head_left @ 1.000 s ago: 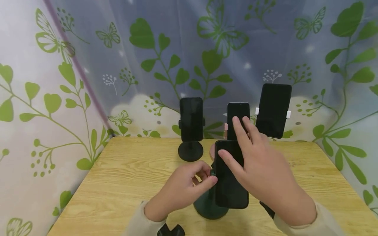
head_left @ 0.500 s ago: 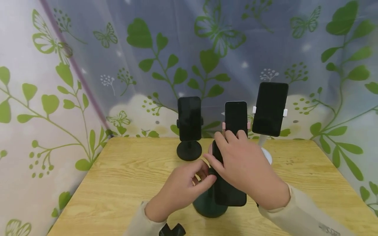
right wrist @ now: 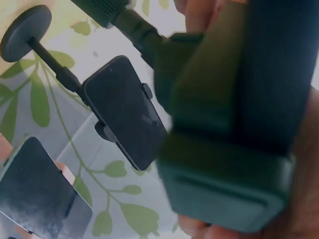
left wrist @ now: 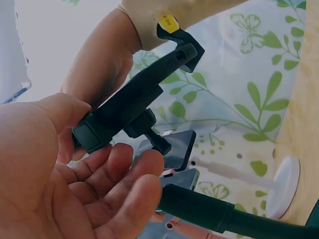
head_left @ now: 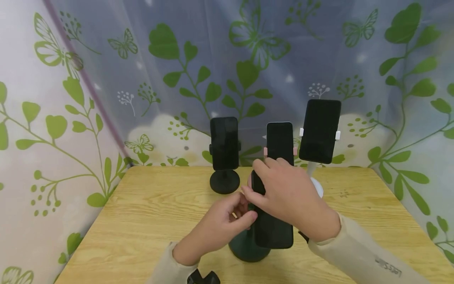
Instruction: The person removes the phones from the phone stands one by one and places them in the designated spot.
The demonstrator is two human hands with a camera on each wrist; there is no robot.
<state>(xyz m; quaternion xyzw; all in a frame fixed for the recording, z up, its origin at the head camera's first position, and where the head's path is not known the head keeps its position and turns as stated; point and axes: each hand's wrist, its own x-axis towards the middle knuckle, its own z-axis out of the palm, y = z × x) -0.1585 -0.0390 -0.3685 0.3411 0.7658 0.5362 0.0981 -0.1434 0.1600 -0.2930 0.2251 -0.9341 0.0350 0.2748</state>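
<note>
A black smartphone (head_left: 273, 232) sits tilted in the clamp (left wrist: 93, 133) of a dark green phone stand, whose round base (head_left: 248, 249) rests on the table. My left hand (head_left: 221, 227) is at the phone's left side, thumb on the clamp's end and fingers curled beneath it in the left wrist view. Over the upper part of the phone, my right hand (head_left: 292, 193) grips it, with the thumb at its left edge and the fingertips bent over the top. The stand's ribbed green neck (left wrist: 199, 205) shows below the clamp. In the right wrist view the green clamp (right wrist: 224, 189) looms close and blurred.
Behind stand three more phones in holders: one on a black stand (head_left: 225, 182), one in a pink holder (head_left: 295, 151), one on a white stand (head_left: 317, 187). A leaf-patterned curtain (head_left: 198, 47) hangs behind the wooden table (head_left: 152, 209).
My right hand has come down and left from over the rear phone, its spread fingers now bent over the green stand's phone. My left hand stays at the clamp. The head view shifts slightly.
</note>
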